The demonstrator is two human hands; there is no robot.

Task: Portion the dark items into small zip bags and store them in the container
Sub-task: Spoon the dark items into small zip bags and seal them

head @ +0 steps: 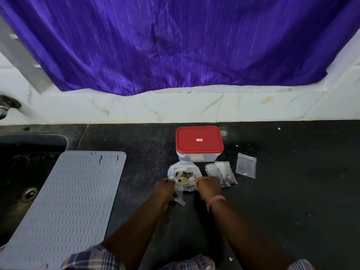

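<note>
A clear plastic bag (183,173) holding dark and tan items lies on the black counter (292,191), just in front of a clear container (196,157) with a red lid (199,140), which is closed. My left hand (164,190) grips the bag's left edge and also holds a small zip bag (179,199) that hangs below it. My right hand (207,187) pinches the bag's right edge. Two small zip bags (221,172) with a few items inside lie right of my right hand. Another small zip bag (245,165) lies farther right.
A grey ribbed mat (64,201) lies over the right part of a dark sink (17,168) at the left. A tap (7,105) is at the far left. A white tiled wall and a purple curtain (175,45) rise behind the counter.
</note>
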